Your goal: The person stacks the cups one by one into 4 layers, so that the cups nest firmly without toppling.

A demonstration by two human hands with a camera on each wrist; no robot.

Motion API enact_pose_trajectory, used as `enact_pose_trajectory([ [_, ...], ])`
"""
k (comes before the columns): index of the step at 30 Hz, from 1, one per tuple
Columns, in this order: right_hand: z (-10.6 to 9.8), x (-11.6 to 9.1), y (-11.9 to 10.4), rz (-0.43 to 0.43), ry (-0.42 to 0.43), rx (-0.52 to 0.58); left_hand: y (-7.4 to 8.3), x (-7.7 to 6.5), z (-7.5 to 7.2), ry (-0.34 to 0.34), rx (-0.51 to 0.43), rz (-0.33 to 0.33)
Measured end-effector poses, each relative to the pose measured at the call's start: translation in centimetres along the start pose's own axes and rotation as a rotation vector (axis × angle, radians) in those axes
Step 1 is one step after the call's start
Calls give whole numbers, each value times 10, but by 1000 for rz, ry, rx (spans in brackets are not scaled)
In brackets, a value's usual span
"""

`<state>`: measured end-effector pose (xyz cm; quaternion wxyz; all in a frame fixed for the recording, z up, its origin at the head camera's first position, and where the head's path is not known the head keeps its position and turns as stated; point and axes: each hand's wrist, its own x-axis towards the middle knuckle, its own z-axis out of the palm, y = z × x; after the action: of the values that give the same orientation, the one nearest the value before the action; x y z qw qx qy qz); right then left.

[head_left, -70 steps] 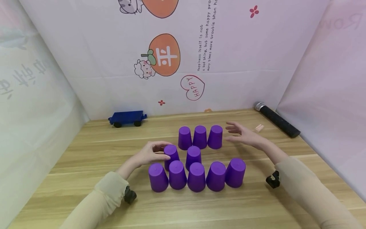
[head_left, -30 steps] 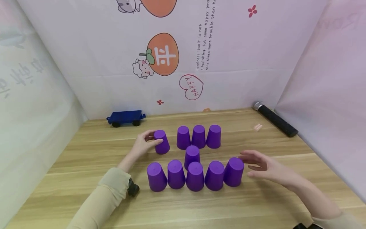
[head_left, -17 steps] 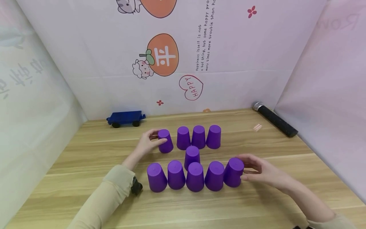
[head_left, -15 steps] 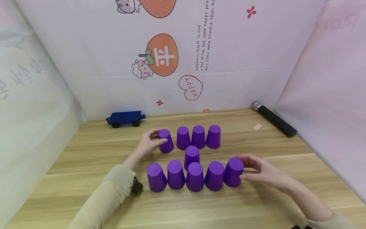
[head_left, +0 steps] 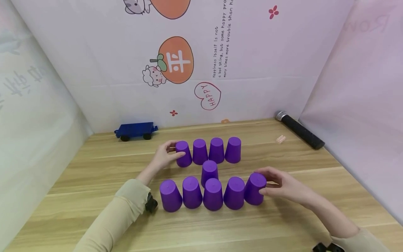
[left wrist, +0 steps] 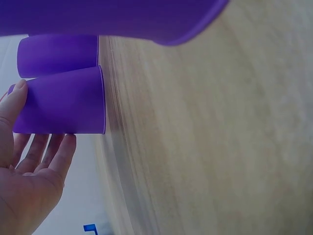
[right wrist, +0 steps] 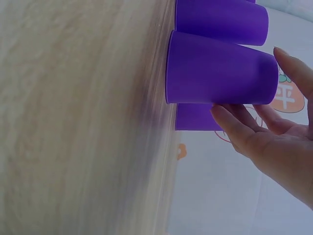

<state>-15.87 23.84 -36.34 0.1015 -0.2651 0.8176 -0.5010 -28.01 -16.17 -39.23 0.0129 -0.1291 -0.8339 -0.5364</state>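
Nearest on the bench [head_left: 201, 232], in a front row [head_left: 213, 197] of five upturned purple cups, right grip [head_left: 282, 184] closed round the right-end cup [head_left: 253, 191], just beside its neighbour [head_left: 234, 195], so could shove or tip that one if slid inward. Behind that row, a lone middle cup [head_left: 209, 173], liable to be clipped on a low reach across; farther back, left grip [head_left: 162, 155] pinching the left-end cup [head_left: 183, 159] of the back row [head_left: 216, 151] of four, apt to push that line askew if pressed too hard toward the next cup [head_left: 200, 153]. Farthest, blue cart [head_left: 135, 130] and microphone [head_left: 300, 130], well apart from the cups and probably safe.
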Motion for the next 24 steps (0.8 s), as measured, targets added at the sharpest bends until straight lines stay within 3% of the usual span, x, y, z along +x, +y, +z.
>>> enact_pose_trajectory([
  [8,2,1,3,14,19,-20,-3,-4,-5,-41,-45,60],
  [13,4,1,4,17,28,-28,-7,-16,-17,-55,-68,27],
  [17,4,1,6,23,34,-30,-10,-28,-33,-23,-73,15],
  [24,2,1,9,39,58,-45,-7,-60,-57,90,-54,-37],
])
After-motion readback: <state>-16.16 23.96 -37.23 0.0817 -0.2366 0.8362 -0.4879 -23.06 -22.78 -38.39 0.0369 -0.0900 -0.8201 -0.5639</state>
